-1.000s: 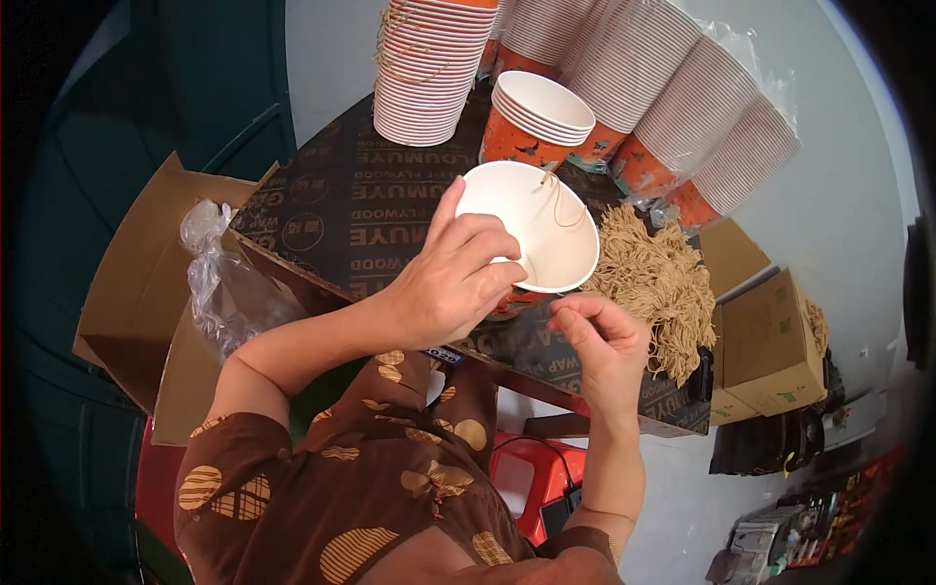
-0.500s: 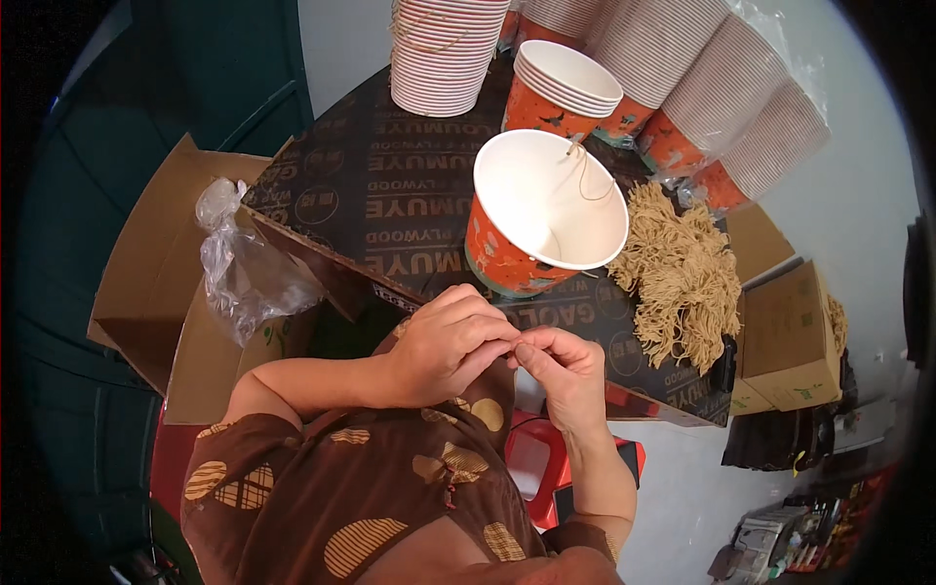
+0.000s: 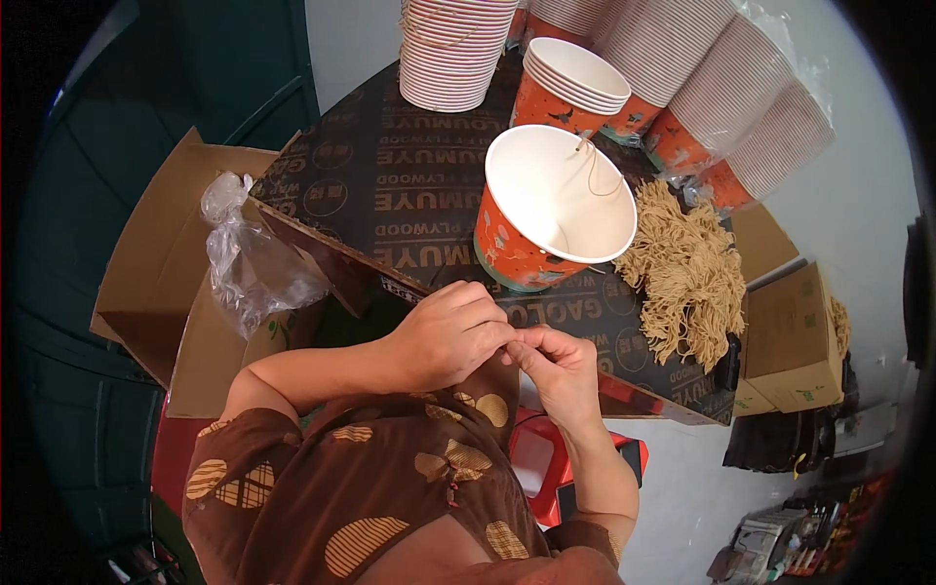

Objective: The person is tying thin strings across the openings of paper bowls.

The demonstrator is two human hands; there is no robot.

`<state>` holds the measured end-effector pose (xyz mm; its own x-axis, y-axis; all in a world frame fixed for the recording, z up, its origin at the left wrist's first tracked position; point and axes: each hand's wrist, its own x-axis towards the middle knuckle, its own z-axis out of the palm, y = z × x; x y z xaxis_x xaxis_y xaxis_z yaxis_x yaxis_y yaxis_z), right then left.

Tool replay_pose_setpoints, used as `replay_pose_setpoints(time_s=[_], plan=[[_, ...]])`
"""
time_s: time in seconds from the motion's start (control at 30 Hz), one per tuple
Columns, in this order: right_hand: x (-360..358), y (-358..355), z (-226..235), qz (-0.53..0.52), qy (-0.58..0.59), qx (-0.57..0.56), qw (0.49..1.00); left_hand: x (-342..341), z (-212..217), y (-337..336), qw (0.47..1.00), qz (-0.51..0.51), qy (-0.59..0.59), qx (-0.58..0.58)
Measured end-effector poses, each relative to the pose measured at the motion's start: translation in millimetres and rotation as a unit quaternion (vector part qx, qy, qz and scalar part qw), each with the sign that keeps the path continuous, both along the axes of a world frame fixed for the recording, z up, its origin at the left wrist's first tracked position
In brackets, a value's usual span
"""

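Note:
My left hand and my right hand meet at the fingertips just in front of the table's near edge. The fingers of both are closed in a pinch. Whatever lies between them is too small or too hidden to make out. Just beyond them an orange paper bucket with a white inside stands on the table. A thin tan cord passes through its wall near the far rim and hangs in a loop inside. To its right lies a loose heap of tan cords.
Behind the bucket stand a short nest of similar buckets, a tall stack and several plastic-wrapped stacks. A cardboard box with a clear plastic bag sits left of the dark plywood table. Another carton is at right.
The view has shifted slightly, so the table and its things sit a little further right. Both hands keep their fingertips pinched together, with only a tiny movement of the fingers.

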<state>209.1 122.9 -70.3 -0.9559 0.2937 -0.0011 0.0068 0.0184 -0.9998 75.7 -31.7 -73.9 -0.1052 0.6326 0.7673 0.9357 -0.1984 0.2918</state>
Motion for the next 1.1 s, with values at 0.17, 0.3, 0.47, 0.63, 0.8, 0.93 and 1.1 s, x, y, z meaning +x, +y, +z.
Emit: replay_pose_setpoints(time_s=[0.17, 0.3, 0.47, 0.63, 0.8, 0.93, 1.1], plan=[[-3, 0, 1, 0.000, -0.022, -0.027, 0.999, -2, -1, 1, 1.000, 0.002, -0.013, -0.021], [-5, -1, 0, -0.002, -0.026, -0.060, 0.998, -1, -7, 5, 0.999, 0.000, -0.051, -0.008], [-5, -1, -2, -0.007, -0.032, -0.083, 0.996, -1, -6, 4, 0.995, -0.018, -0.093, -0.019], [-5, -2, 1, -0.005, -0.032, -0.050, 0.998, -3, -3, 3, 0.996, -0.035, -0.080, -0.033], [-6, -1, 2, -0.002, -0.036, -0.074, 0.997, -10, -3, 3, 0.996, -0.060, -0.060, -0.031], [-6, 0, 3, 0.006, -0.039, -0.096, 0.995, -11, -3, 3, 0.996, -0.064, -0.054, -0.028], [-4, 4, -1, 0.041, -0.023, -0.152, 0.987, -10, -2, 0, 0.999, -0.041, -0.011, -0.025]])
